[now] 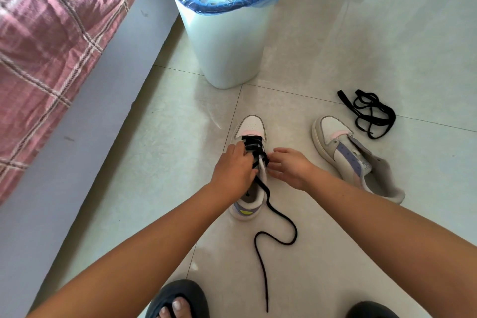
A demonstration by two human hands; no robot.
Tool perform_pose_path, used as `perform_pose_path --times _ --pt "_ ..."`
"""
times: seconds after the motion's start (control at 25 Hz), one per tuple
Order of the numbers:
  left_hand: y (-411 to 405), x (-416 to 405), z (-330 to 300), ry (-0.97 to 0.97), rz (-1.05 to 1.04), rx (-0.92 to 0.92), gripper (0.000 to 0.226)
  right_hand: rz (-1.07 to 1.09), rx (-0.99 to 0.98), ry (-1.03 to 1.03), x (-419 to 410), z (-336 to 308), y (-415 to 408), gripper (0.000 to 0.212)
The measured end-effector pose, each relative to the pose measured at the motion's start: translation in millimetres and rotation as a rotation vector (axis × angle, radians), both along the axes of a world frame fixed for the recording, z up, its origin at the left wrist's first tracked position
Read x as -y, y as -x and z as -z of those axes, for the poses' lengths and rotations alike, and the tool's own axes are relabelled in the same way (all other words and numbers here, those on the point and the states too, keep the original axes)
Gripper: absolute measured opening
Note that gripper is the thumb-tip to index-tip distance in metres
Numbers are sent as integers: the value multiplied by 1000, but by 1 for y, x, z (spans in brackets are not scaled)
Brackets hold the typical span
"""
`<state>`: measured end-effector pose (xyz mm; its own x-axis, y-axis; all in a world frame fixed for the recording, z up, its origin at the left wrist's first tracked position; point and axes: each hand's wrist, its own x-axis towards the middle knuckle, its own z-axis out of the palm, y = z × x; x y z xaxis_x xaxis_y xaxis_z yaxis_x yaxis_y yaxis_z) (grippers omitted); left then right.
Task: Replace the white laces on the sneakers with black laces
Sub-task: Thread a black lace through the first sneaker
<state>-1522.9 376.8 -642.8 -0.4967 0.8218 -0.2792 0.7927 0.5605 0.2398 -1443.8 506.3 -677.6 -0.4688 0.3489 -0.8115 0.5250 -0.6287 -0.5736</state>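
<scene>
A white sneaker (251, 125) stands on the floor tiles in front of me, toe pointing away. A black lace (277, 212) is threaded through its lower eyelets, and one loose end trails back toward my feet. My left hand (233, 169) rests on the shoe's left side with its fingers closed at the lacing. My right hand (290, 165) pinches the lace at the right eyelets. The second sneaker (348, 155) lies unlaced to the right. Behind it a spare black lace (371, 113) lies in a loose tangle.
A white bin (227, 44) with a blue liner stands just beyond the sneaker. A bed with a pink checked cover (46, 41) runs along the left. My feet in dark slippers (180, 299) are at the bottom edge.
</scene>
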Motion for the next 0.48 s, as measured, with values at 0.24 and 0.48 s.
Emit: perform_pose_path --times 0.24,0.48 --pt "2 1 3 -53 -146 164 22 -337 44 -289 -1 2 -1 31" --pt "0 3 8 -66 -150 153 22 -409 20 -243 -5 -3 -12 11"
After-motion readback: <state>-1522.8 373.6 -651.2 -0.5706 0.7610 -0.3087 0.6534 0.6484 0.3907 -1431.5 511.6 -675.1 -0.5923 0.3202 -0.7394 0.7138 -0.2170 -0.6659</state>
